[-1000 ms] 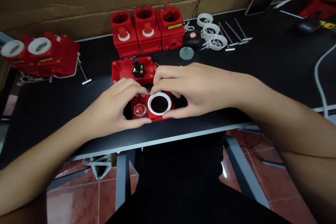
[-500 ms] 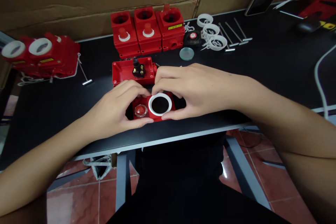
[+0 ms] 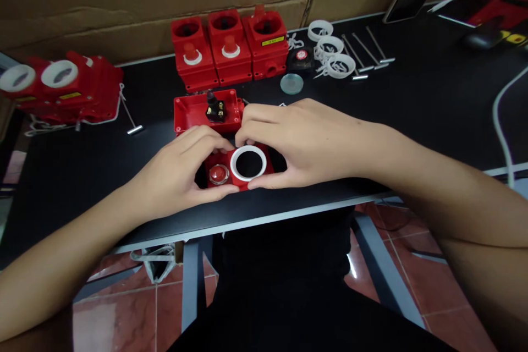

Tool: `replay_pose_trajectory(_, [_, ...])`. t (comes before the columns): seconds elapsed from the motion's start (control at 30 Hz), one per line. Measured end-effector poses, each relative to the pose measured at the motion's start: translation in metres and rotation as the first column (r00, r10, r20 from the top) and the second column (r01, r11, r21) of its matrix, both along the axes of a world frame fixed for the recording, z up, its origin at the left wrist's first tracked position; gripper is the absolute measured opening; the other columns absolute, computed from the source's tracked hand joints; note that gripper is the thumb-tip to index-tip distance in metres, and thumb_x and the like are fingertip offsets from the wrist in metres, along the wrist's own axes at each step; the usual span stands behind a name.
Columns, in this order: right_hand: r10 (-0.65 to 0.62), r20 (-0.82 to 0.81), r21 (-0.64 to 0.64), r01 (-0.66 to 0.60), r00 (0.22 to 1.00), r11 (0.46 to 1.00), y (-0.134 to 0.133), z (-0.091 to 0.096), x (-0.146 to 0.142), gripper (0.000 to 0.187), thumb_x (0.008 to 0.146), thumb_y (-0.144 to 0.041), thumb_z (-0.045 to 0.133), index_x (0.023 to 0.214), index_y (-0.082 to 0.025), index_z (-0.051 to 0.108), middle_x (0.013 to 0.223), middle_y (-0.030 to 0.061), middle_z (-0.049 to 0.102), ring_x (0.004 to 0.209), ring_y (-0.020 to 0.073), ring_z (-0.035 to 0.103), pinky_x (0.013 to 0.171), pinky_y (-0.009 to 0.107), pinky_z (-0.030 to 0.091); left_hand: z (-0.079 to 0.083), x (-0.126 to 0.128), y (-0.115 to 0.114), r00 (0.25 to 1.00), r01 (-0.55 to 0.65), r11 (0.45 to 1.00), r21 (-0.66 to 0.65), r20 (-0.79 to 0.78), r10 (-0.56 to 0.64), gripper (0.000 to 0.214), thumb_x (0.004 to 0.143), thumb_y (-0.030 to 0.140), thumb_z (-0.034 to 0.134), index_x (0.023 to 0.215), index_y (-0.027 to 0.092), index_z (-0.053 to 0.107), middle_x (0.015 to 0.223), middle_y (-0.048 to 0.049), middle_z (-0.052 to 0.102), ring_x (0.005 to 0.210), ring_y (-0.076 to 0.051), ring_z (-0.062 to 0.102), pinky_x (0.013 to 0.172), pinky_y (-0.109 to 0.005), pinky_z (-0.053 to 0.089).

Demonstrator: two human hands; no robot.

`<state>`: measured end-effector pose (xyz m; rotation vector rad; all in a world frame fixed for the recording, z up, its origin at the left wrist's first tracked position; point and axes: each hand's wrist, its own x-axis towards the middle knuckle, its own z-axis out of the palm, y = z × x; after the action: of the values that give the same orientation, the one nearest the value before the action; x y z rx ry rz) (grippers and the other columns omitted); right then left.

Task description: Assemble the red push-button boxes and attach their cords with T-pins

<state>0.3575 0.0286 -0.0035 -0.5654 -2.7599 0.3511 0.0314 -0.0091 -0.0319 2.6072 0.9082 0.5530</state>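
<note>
My left hand (image 3: 185, 168) is closed on the left part of a small red housing cover (image 3: 225, 158), fingers behind and thumb along the front edge. A red dome (image 3: 218, 174) in a pale collar shows on that side. On the cover's right side sits a white ring (image 3: 233, 165) around a dark round opening. My right hand (image 3: 301, 143) grips this ring, fingertips on its far rim and thumb on the near rim. Just behind my hands lies an open red box (image 3: 187, 113) with a black switch block (image 3: 215, 113) inside.
Red housings (image 3: 231, 60) stand along the cardboard wall, with more red housings (image 3: 91, 88) at left. A glass disc (image 3: 292, 83), several white rings (image 3: 353, 65) and small metal hammers (image 3: 373, 55) lie back right. One hammer (image 3: 134, 130) lies left. The table's front edge (image 3: 289, 213) runs close by.
Both hands stay on the cover and ring. The right fingertips have shifted slightly left along the ring's far rim. The whole view has shifted a little.
</note>
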Motion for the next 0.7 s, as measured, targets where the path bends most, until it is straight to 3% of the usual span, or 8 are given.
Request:
replay_pose_trajectory(0.13, [0.053,-0.009,-0.044,-0.054,0.999,0.998,0.0013,0.0012,0.0056,0.047,0.127,-0.051,0.079,0.155,-0.012,0.083,0.143,0.0148,0.081,0.097,0.0222,0.074,0.076,0.034,0.047,-0.0023,-0.0019,0.0003,1.0,0.0,1.0,0.019,0.019,0.0,0.052,0.127,0.071,0.081,0.148,0.024,0.077,0.133,-0.0119,0.086,0.114,-0.033,0.086,0.108,-0.047,0.074])
replay_pose_trajectory(0.23, [0.055,0.0,-0.07,-0.055,0.998,0.996,0.0012,0.0019,0.0049,0.042,0.128,-0.05,0.074,0.146,-0.013,0.085,0.14,0.0139,0.08,0.088,0.0185,0.069,0.076,0.034,0.047,-0.0027,-0.0031,0.0001,1.0,-0.021,1.0,0.002,0.004,0.021,0.056,0.126,0.075,0.081,0.15,0.025,0.078,0.132,-0.0116,0.086,0.113,-0.033,0.086,0.11,-0.048,0.075])
replay_pose_trajectory(0.4, [0.036,0.007,-0.115,-0.035,0.999,0.993,0.0007,0.0018,0.0012,0.04,0.12,-0.046,0.084,0.142,-0.013,0.084,0.136,0.0119,0.079,0.084,0.0164,0.065,0.072,0.032,0.042,-0.0005,-0.002,-0.0003,1.0,0.008,1.0,-0.001,0.014,-0.008,0.053,0.126,0.072,0.082,0.149,0.025,0.078,0.133,-0.0127,0.087,0.116,-0.034,0.086,0.11,-0.049,0.075])
replay_pose_trajectory(0.7, [0.07,-0.1,-0.212,-0.09,0.993,0.973,0.0077,-0.0014,0.0019,0.039,0.112,-0.04,0.089,0.141,-0.015,0.083,0.137,0.0118,0.081,0.094,0.0185,0.069,0.076,0.031,0.047,0.0005,-0.0017,-0.0001,1.0,-0.018,1.0,-0.011,-0.009,0.018,0.056,0.126,0.077,0.078,0.146,0.025,0.077,0.13,-0.0123,0.086,0.11,-0.033,0.086,0.105,-0.048,0.075])
